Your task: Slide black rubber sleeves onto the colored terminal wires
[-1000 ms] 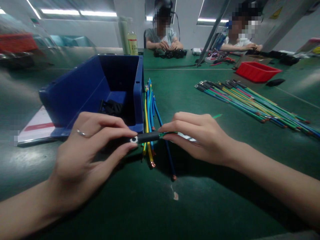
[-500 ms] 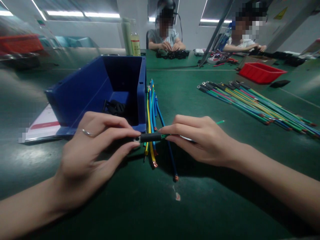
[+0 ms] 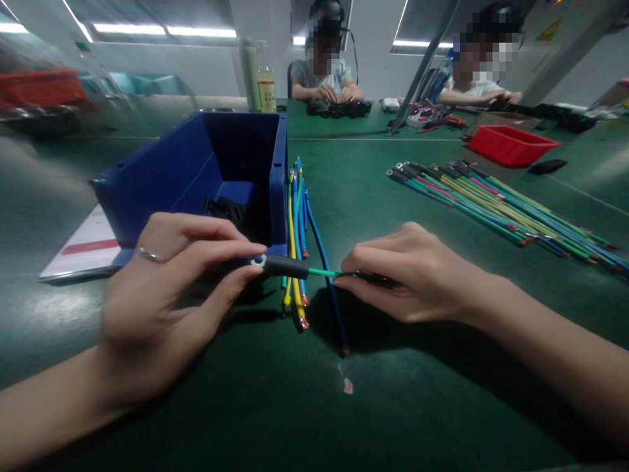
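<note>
My left hand (image 3: 162, 295) pinches the metal lug end of a green wire (image 3: 322, 272), where a black sleeve (image 3: 285, 265) covers it. My right hand (image 3: 413, 272) is closed on the same wire a little further right, with bare green wire showing between the two hands. Both hands hover just above a small bunch of blue, yellow and green wires (image 3: 297, 223) lying beside the blue bin (image 3: 196, 170). Black parts (image 3: 226, 210) lie in the bottom of that bin.
A long row of coloured wires (image 3: 491, 200) lies at the right. A red tray (image 3: 511, 144) stands behind it. A white sheet (image 3: 83, 242) pokes out left of the bin. A bottle (image 3: 265, 85) stands at the back. Two people work at the far side.
My right hand has slid to the right along the wire, away from the black sleeve, baring a stretch of green wire. My left hand has kept its pinch on the sleeve end.
</note>
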Available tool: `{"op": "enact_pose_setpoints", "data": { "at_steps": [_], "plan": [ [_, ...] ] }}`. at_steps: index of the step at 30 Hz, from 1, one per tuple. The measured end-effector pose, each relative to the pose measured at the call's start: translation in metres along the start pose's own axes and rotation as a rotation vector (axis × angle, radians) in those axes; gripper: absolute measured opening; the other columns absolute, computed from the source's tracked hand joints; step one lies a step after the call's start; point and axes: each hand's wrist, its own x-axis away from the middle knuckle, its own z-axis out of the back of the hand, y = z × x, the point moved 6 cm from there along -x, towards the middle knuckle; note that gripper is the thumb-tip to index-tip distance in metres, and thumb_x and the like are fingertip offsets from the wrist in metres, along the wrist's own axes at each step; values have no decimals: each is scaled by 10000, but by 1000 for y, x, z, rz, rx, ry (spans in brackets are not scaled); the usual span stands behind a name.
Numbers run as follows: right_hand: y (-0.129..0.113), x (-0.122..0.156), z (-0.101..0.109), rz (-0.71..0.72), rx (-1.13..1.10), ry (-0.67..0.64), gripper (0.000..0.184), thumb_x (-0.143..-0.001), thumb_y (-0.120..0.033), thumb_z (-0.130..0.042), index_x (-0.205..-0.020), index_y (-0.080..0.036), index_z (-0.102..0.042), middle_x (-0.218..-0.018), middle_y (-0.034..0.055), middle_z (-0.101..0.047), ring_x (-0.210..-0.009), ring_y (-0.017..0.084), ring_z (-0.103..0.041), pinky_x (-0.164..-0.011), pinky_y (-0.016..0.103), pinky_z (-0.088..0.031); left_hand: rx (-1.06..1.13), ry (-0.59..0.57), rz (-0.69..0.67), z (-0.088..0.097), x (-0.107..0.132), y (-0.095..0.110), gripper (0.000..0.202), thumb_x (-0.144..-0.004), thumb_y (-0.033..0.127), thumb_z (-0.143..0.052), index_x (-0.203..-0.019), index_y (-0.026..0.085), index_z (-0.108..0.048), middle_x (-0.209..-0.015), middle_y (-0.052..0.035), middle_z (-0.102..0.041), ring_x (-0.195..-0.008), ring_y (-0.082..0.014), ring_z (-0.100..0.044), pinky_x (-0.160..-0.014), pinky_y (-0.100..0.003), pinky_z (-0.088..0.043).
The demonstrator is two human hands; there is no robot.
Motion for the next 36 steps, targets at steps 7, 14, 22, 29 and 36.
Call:
{"op": "enact_pose_setpoints", "data": {
  "at_steps": [7, 14, 22, 29, 36],
  "plan": [
    [-7, 0, 9, 48, 94, 151, 342, -1229, -195, -598, -897, -239, -667, -683, -61, -668, -552, 93, -530, -556, 276, -375, -16, 3, -48, -1, 1, 2, 180, -1181, 245, -662, -1212, 383, -774, -1198, 27, -827, -1105, -247, -774, -979, -436, -641],
    [-6, 6, 22, -10, 212, 315, 324, -1197, -235, -648, -874, -250, -671, -609, -79, -598, -490, 89, -505, -529, 260, -374, -117, -51, -164, -9, 2, -3, 287, -1232, 378, -559, -1482, 288, -667, -1387, -70, -794, -1287, -319, -769, -1085, -493, -626],
    [43, 3, 16, -750, 430, -11, 272, -1114, -350, -633, -869, -247, -691, -735, 39, -714, -621, 195, -582, -632, 332, -336, -437, -292, -190, -19, 0, -10, 613, -1234, 603, -327, -1373, 188, -757, -1350, -224, -840, -1164, -471, -787, -914, -571, -575],
    [58, 5, -6, -977, 490, -475, 331, -1184, -353, -540, -1144, -202, -832, -1040, 152, -869, -839, 275, -726, -652, 345, -314, -430, -292, -153, -15, -2, -10, 637, -1237, 618, -300, -1206, 222, -798, -982, -133, -817, -820, -358, -717, -728, -454, -460],
    [57, 10, -4, -973, 407, -507, 298, -1168, -399, -588, -1113, -208, -810, -999, 107, -841, -782, 243, -681, -646, 336, -334, -476, -289, -182, -16, -3, -6, 688, -1256, 613, -243, -1076, 213, -772, -892, -127, -780, -739, -330, -685, -686, -433, -443]
  ]
}}
